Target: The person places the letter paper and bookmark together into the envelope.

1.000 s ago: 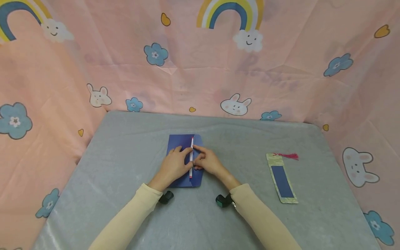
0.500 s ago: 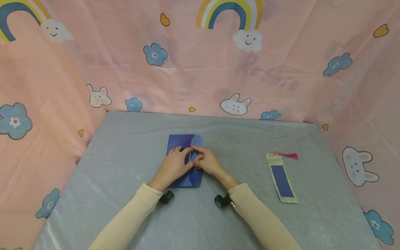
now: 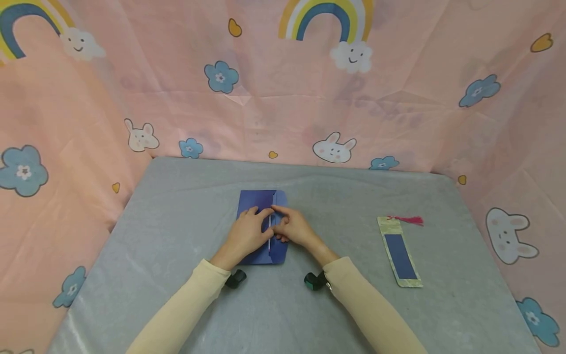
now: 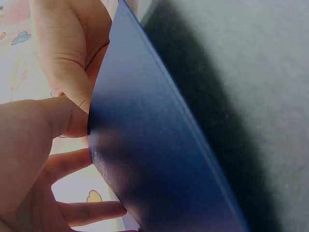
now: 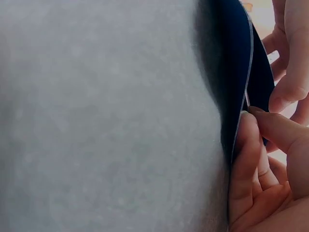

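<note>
A blue envelope lies on the table with its flap unfolded to the right. Along the flap crease shows a thin white strip, mostly hidden by the fingers. My left hand rests on the envelope's body with fingers spread and fairly straight, thumb towards the crease. From the other side, my right hand pinches at the strip between thumb and a curled finger, as the right wrist view shows. In the left wrist view the envelope stands in front of the fingertips and hides part of them.
A bookmark with a dark blue panel and a pink tassel lies on the right side of the grey-covered table. Behind and beside the table hangs a pink patterned curtain.
The white strip, broad with pink ends a second ago, now appears only as a thin line at the crease. Both hands have stayed nearly in place.
</note>
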